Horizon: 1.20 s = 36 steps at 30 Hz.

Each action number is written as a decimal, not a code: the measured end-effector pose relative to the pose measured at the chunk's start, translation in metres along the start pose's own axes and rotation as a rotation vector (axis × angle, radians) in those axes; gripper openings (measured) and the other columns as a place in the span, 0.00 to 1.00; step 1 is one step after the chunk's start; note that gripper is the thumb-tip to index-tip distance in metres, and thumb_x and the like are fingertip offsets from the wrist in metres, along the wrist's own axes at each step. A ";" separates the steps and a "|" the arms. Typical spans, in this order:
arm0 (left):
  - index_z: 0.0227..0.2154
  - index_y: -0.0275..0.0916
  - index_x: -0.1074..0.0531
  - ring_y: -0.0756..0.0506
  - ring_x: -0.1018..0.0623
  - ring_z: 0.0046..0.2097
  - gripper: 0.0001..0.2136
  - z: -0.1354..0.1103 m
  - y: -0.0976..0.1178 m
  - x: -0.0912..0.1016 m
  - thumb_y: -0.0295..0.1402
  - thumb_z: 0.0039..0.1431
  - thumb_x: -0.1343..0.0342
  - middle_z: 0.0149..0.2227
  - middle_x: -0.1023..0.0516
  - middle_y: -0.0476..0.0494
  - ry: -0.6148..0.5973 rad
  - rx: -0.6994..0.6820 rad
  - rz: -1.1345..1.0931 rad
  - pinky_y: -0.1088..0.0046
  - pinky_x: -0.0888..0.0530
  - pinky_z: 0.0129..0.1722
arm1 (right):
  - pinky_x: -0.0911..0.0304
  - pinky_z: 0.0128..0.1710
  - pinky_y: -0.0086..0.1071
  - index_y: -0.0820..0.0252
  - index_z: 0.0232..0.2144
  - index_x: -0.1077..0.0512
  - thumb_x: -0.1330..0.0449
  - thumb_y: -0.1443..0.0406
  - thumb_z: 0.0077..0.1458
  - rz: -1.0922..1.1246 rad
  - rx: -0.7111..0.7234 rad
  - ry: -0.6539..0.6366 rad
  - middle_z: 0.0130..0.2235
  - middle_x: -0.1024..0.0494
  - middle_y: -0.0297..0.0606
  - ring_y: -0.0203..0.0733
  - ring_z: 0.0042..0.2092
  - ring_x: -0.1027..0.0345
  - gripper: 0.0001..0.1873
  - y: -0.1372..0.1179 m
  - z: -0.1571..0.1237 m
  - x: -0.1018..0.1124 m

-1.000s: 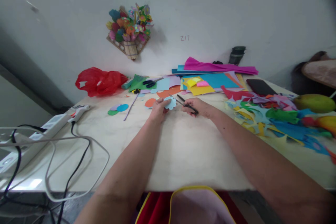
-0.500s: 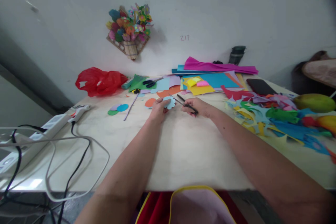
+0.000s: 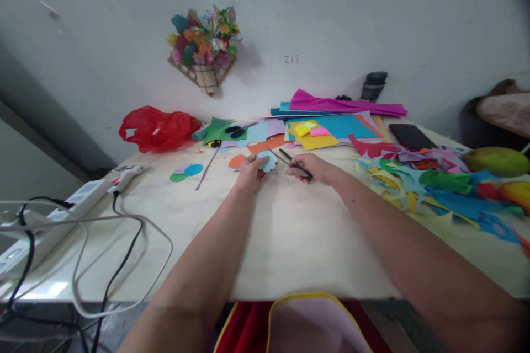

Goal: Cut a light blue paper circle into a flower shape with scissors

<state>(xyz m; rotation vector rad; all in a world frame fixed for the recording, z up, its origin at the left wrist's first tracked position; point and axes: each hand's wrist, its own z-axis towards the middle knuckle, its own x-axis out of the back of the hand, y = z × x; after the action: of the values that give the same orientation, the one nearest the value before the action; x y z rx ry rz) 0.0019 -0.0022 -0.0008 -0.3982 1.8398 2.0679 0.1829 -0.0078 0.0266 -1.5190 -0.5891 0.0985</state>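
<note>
Between the thumb and fingers of my left hand (image 3: 250,172) is a light blue paper flower (image 3: 269,161) with a scalloped edge. My right hand (image 3: 309,167) is closed around the handles of a pair of scissors (image 3: 305,173). The scissor blades are spread and point left, close to the flower's right edge; I cannot tell whether they touch it. Orange paper circles (image 3: 236,162) lie just left of my left hand. Further left are a blue circle (image 3: 193,169), a green circle (image 3: 178,177) and a lilac one partly covered.
Coloured paper sheets (image 3: 351,128) and a second pair of scissors (image 3: 237,131) lie along the back. Paper scraps (image 3: 447,179) and a phone (image 3: 412,137) are on the right. A red plastic bag (image 3: 157,128), a power strip (image 3: 78,198) and loose cables (image 3: 143,219) occupy the left.
The flower has turned slightly in my left hand. The scissors and my right hand have barely moved.
</note>
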 end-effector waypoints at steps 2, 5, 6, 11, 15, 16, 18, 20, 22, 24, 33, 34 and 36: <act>0.25 0.33 0.29 0.46 0.25 0.27 0.10 -0.001 0.001 -0.001 0.30 0.37 0.37 0.24 0.25 0.44 0.006 0.007 -0.005 0.69 0.28 0.31 | 0.49 0.11 0.22 0.64 0.25 0.35 0.37 0.65 0.43 0.014 -0.006 0.011 0.13 0.37 0.27 0.28 0.13 0.46 0.10 -0.001 0.000 0.000; 0.25 0.33 0.30 0.48 0.26 0.26 0.12 -0.001 0.002 -0.002 0.31 0.36 0.36 0.25 0.25 0.44 0.002 0.020 0.008 0.69 0.28 0.31 | 0.47 0.12 0.22 0.64 0.25 0.35 0.38 0.64 0.44 0.010 0.018 0.013 0.13 0.35 0.28 0.29 0.14 0.44 0.10 0.002 0.001 0.003; 0.25 0.33 0.30 0.49 0.26 0.26 0.12 -0.002 0.002 -0.002 0.31 0.36 0.36 0.25 0.25 0.45 -0.007 0.022 0.019 0.69 0.28 0.31 | 0.46 0.12 0.23 0.64 0.25 0.35 0.38 0.63 0.44 0.003 0.031 0.008 0.14 0.34 0.29 0.29 0.14 0.44 0.10 0.004 0.002 0.004; 0.25 0.32 0.29 0.49 0.26 0.28 0.12 -0.001 -0.001 -0.001 0.34 0.38 0.36 0.26 0.25 0.44 -0.075 -0.004 0.063 0.70 0.28 0.35 | 0.46 0.13 0.22 0.63 0.25 0.36 0.40 0.61 0.47 -0.020 0.031 -0.007 0.17 0.31 0.32 0.28 0.15 0.43 0.11 0.005 -0.001 0.011; 0.27 0.31 0.27 0.48 0.25 0.30 0.13 -0.001 0.000 -0.001 0.34 0.39 0.36 0.28 0.24 0.42 -0.082 0.012 0.089 0.70 0.28 0.35 | 0.46 0.14 0.22 0.64 0.25 0.36 0.40 0.61 0.47 -0.021 0.019 -0.053 0.18 0.30 0.32 0.28 0.16 0.41 0.11 -0.002 -0.007 0.015; 0.27 0.31 0.27 0.48 0.25 0.30 0.13 -0.001 0.000 -0.001 0.34 0.38 0.36 0.28 0.24 0.42 -0.079 0.018 0.091 0.70 0.28 0.35 | 0.46 0.14 0.22 0.64 0.25 0.36 0.40 0.62 0.47 -0.035 0.004 -0.049 0.18 0.30 0.32 0.28 0.16 0.41 0.11 -0.003 -0.009 0.016; 0.26 0.31 0.28 0.48 0.25 0.29 0.12 -0.003 0.002 -0.002 0.33 0.38 0.36 0.27 0.24 0.42 -0.077 0.019 0.087 0.71 0.28 0.33 | 0.46 0.14 0.22 0.64 0.25 0.36 0.40 0.62 0.47 -0.066 -0.014 -0.054 0.18 0.31 0.32 0.28 0.16 0.41 0.10 -0.006 -0.010 0.016; 0.26 0.31 0.28 0.48 0.25 0.29 0.12 -0.004 0.004 -0.004 0.33 0.39 0.36 0.26 0.24 0.42 -0.087 0.012 0.076 0.71 0.29 0.32 | 0.45 0.14 0.22 0.64 0.25 0.35 0.39 0.63 0.47 -0.092 -0.008 -0.072 0.17 0.31 0.32 0.28 0.16 0.41 0.10 -0.006 -0.011 0.016; 0.27 0.31 0.28 0.47 0.24 0.30 0.12 -0.006 0.006 -0.005 0.32 0.39 0.36 0.26 0.24 0.42 -0.100 0.006 0.070 0.71 0.29 0.32 | 0.45 0.14 0.22 0.64 0.25 0.35 0.39 0.63 0.46 -0.107 0.007 -0.090 0.17 0.31 0.31 0.28 0.15 0.41 0.10 -0.004 -0.010 0.016; 0.28 0.31 0.29 0.46 0.24 0.31 0.12 -0.007 0.006 -0.005 0.32 0.39 0.37 0.27 0.24 0.41 -0.105 0.006 0.065 0.71 0.29 0.32 | 0.44 0.14 0.22 0.64 0.25 0.35 0.39 0.63 0.46 -0.119 0.016 -0.097 0.17 0.31 0.31 0.27 0.15 0.42 0.10 -0.002 -0.008 0.016; 0.27 0.31 0.30 0.45 0.23 0.31 0.12 -0.005 0.005 -0.005 0.30 0.38 0.37 0.26 0.24 0.41 -0.070 0.016 0.036 0.70 0.28 0.33 | 0.44 0.13 0.22 0.64 0.25 0.34 0.36 0.61 0.41 -0.134 0.034 -0.046 0.15 0.33 0.29 0.27 0.14 0.43 0.13 0.008 0.000 0.014; 0.27 0.31 0.30 0.45 0.23 0.31 0.12 -0.004 0.005 -0.005 0.30 0.38 0.37 0.26 0.24 0.41 -0.065 0.017 0.030 0.70 0.28 0.33 | 0.44 0.13 0.21 0.64 0.25 0.34 0.36 0.60 0.41 -0.132 0.037 -0.038 0.15 0.34 0.28 0.27 0.14 0.43 0.14 0.009 0.001 0.014; 0.28 0.31 0.30 0.44 0.23 0.32 0.12 -0.004 0.005 -0.006 0.30 0.38 0.37 0.27 0.24 0.40 -0.055 0.016 0.021 0.70 0.28 0.33 | 0.44 0.12 0.22 0.63 0.25 0.34 0.36 0.59 0.40 -0.122 0.045 -0.026 0.15 0.34 0.28 0.27 0.14 0.43 0.15 0.010 0.003 0.012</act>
<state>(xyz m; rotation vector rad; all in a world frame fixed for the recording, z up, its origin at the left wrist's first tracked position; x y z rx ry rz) 0.0051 -0.0071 0.0052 -0.3162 1.8349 2.0553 0.1949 0.0004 0.0201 -1.4361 -0.6946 0.0370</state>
